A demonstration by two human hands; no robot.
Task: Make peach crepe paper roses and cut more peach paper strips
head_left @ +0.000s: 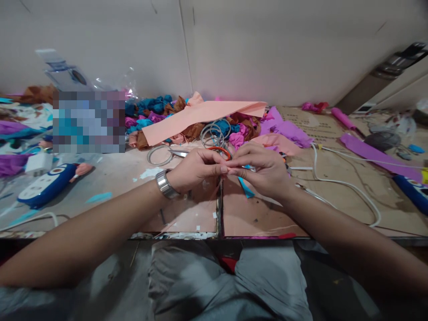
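Above the middle of the table, my left hand (199, 168) and my right hand (265, 171) meet at the fingertips. Both are closed in a pinch, thumbs against the fingers. Whatever lies between them is too small or hidden to make out. Just behind the left hand lies a pair of scissors (179, 153), its orange handle partly covered by the fingers. Wire rings (159, 155) rest near the blades, with more loops farther back. A strip of blue paper (246, 188) shows beneath my right hand.
Behind the hands, a long peach paper piece (200, 117) tops a heap of crumpled coloured paper (157, 105). Blue-and-white owl-like objects (50, 183) lie at both sides. A white cable (347, 183) curves at right; a dark bottle (374, 80) leans against the wall.
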